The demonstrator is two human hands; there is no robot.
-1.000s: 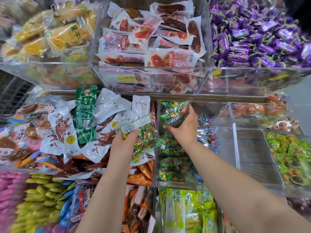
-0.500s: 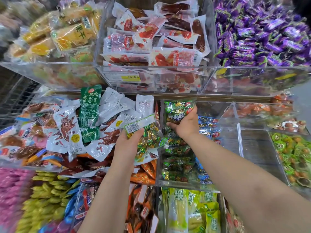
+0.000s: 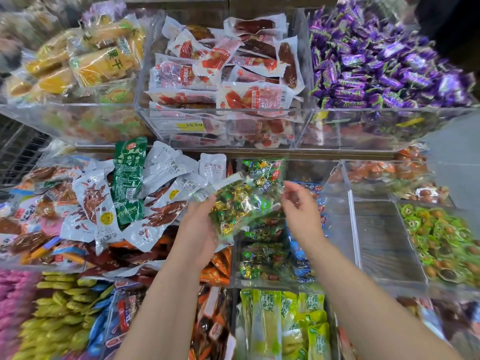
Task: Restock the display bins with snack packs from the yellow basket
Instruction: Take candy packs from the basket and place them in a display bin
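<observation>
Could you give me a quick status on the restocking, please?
Left hand grips clear candy bag. Right hand open beside it. Bag at green-pack bin, not yet in. Nothing blocking.

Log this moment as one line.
left hand: holds candy bag | right hand: open, holds nothing, beside bag | bin: partly filled | step: bag not yet in bin

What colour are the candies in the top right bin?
The wrapped candies are purple; head view shows them.
</observation>
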